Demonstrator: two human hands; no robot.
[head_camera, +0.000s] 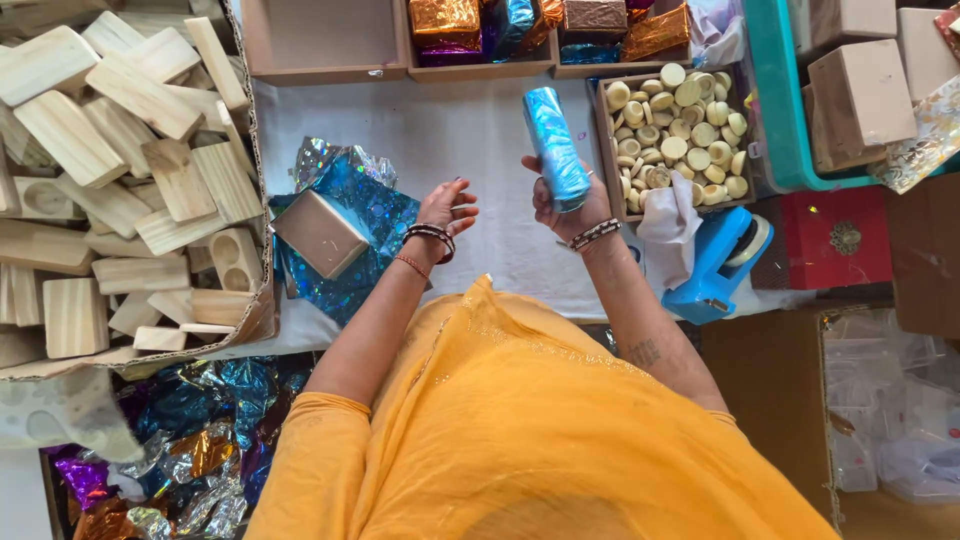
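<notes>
The right hand (568, 205) grips a blue foil-wrapped block (555, 147) upright, just beside the tray of pale round pieces (676, 135). The left hand (445, 210) hangs loosely curled, holding nothing — near a bare wooden block (320, 233) lying on blue foil (372, 205)

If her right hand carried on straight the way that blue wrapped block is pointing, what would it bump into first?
Probably the tray of foil-wrapped blocks at the far edge. The right hand points its blue wrapped block across bare white table towards it. Height is hard to judge, so it might pass above.
</notes>
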